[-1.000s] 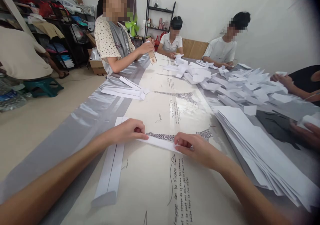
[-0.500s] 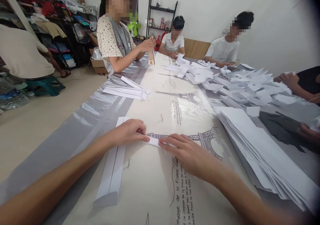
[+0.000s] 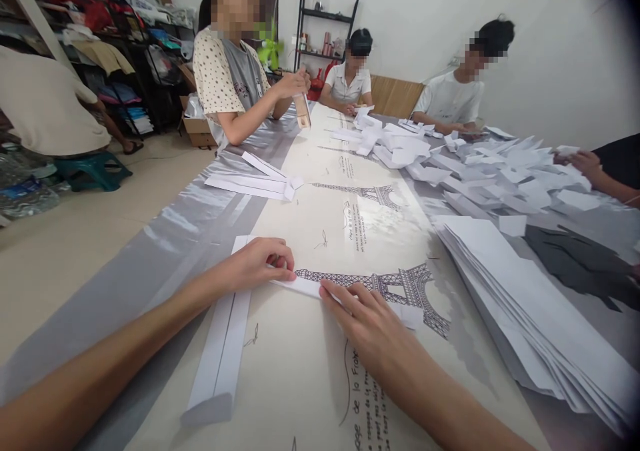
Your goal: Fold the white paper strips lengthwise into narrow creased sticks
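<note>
My left hand [image 3: 257,265] presses with curled fingers on the left end of a narrow white paper strip [image 3: 306,286] lying flat on the table. My right hand [image 3: 367,324] lies flat on the same strip, fingers spread and pointing left, covering its middle. The strip's right end [image 3: 411,315] shows past my right hand. A longer folded white paper piece [image 3: 220,354] runs from under my left hand toward the near table edge.
A fanned stack of white sheets [image 3: 520,311] lies right of my hands. Loose folded papers [image 3: 480,171] cover the far right of the table [image 3: 165,251]. Folded strips [image 3: 255,183] lie at mid-left. Several people sit around; one holds a wooden tool [image 3: 301,111].
My right hand slid left along the strip from its right end and opened flat over it. My left hand stayed in place.
</note>
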### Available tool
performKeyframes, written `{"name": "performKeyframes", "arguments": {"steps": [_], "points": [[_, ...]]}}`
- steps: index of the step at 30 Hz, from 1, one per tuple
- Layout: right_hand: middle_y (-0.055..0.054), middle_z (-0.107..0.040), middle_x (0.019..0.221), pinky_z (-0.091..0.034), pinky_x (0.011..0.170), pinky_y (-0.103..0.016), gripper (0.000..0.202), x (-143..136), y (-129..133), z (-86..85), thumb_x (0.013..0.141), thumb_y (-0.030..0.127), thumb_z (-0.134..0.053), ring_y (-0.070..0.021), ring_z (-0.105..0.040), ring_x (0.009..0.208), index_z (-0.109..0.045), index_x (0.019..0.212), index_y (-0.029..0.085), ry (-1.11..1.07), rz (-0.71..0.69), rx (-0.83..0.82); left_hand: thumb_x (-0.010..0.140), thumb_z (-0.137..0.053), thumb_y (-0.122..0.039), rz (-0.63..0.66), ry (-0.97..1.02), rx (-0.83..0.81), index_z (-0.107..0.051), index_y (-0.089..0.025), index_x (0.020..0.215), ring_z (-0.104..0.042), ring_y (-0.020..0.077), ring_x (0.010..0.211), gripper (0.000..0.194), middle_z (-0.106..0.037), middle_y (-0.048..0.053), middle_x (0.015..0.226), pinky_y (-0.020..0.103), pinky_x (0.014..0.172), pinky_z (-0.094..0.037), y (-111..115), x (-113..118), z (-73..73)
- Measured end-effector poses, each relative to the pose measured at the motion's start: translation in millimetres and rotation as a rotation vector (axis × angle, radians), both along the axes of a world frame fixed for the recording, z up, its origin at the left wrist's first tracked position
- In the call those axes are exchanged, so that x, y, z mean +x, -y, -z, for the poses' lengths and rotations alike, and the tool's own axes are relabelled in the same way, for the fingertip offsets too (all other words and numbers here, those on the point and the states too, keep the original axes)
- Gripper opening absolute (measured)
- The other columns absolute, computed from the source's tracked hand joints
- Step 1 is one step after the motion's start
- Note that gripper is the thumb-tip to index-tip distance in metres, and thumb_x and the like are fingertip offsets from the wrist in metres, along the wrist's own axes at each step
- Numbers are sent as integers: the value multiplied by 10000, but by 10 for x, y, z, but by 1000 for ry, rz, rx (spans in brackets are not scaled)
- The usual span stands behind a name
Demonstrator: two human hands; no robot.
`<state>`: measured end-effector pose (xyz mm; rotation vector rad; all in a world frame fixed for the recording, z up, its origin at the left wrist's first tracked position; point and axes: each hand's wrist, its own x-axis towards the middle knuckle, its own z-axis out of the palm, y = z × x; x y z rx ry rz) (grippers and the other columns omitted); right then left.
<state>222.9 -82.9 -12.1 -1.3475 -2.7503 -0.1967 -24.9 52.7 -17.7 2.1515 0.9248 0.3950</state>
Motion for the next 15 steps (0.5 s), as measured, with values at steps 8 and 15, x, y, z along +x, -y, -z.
{"name": "performKeyframes", "arguments": {"steps": [8,15], "points": [[-126,-589,1422,-560,846,-503,690,19,-50,-3,747,-122,-386,-293,-570,1023,-569,1367,119,-142,56,-112,936,-611,-278,10,-130,297,-667,-218,767,-552,179,871,188,-587,-5,867,324,838,-370,126,54,-58],[-32,-617,1286,-560,705,-340,270,31,-4,-268,1030,163,-446,-140,-641,753,-704,986,233,-365,69,-431,987,-583,-291,27,-72,437,-695,-230,843,-535,193,957,193,-573,13,1001,375,919,-359,155,155,40]]}}
